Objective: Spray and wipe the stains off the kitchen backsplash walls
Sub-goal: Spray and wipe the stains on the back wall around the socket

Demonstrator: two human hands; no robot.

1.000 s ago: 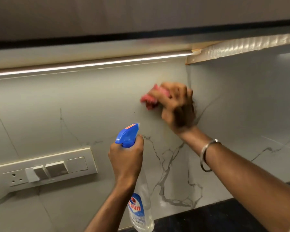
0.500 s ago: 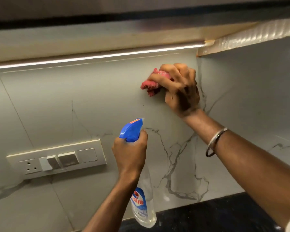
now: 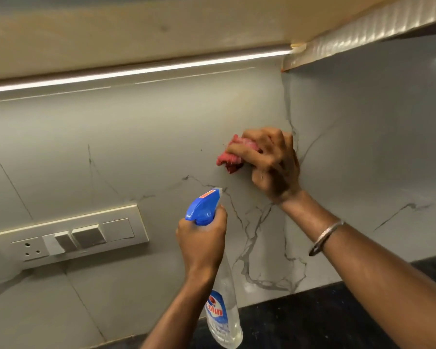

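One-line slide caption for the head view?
Right hand presses a pink cloth to the backsplash while left hand holds the spray bottle.

We see most of the light coming from the LED strip (image 3: 146, 69) under the cabinet (image 3: 161, 34). It burns out to white and leaves a thin pale reflection on the glossy backsplash (image 3: 136, 137) just below. The wall is softly and evenly bright, while the table (image 3: 312, 323) falls almost black. The right hand (image 3: 269, 159) looks slightly smeared, perhaps by motion blur, with a soft shadow beside it. Straight lines bow towards the frame's edges.
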